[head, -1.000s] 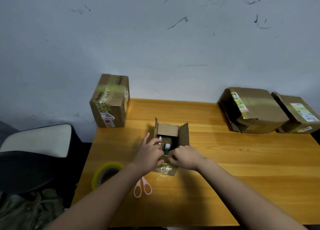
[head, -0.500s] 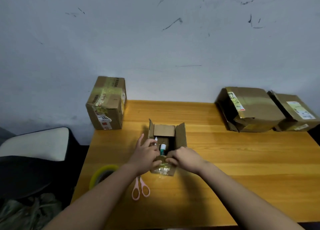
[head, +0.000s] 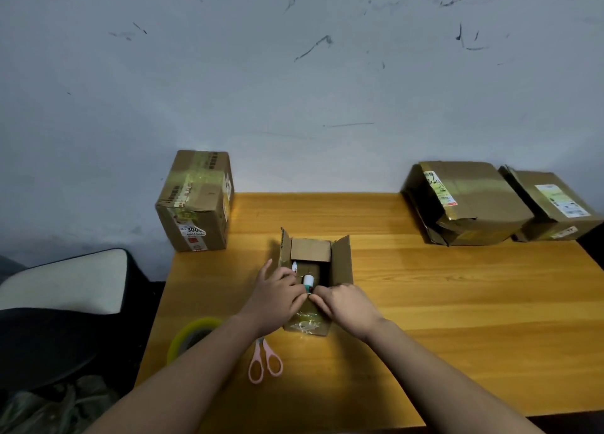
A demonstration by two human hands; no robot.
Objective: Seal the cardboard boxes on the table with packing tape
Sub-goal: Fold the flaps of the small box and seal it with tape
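**Small cardboard box stood open at mid-table under both hands**

The small cardboard box point(head: 315, 281) sat near the middle of the wooden table point(head: 457, 296), its side flaps and far flap standing up. Inside it showed a white item with a teal end point(head: 308, 281) and a smaller white item point(head: 294, 266) near the left wall. The left hand point(head: 276, 298) lay over the box's near left edge, its fingers curled in at the rim while one finger stuck out straight to the left. The right hand point(head: 346, 306) met it from the other side, fingers bent down onto the near flap. Whether either hand actually pinched the cardboard could not be made out.

Just behind the left forearm lay pink-handled scissors point(head: 264, 360), and left of them, at the table's edge, a roll of packing tape point(head: 192, 334). A taped box point(head: 196, 201) stood upright at the far left corner. Two flatter taped boxes, the larger point(head: 467, 201) touching the smaller point(head: 552, 206), rested against the wall at far right. A chair point(head: 65, 290) stood left of the table.
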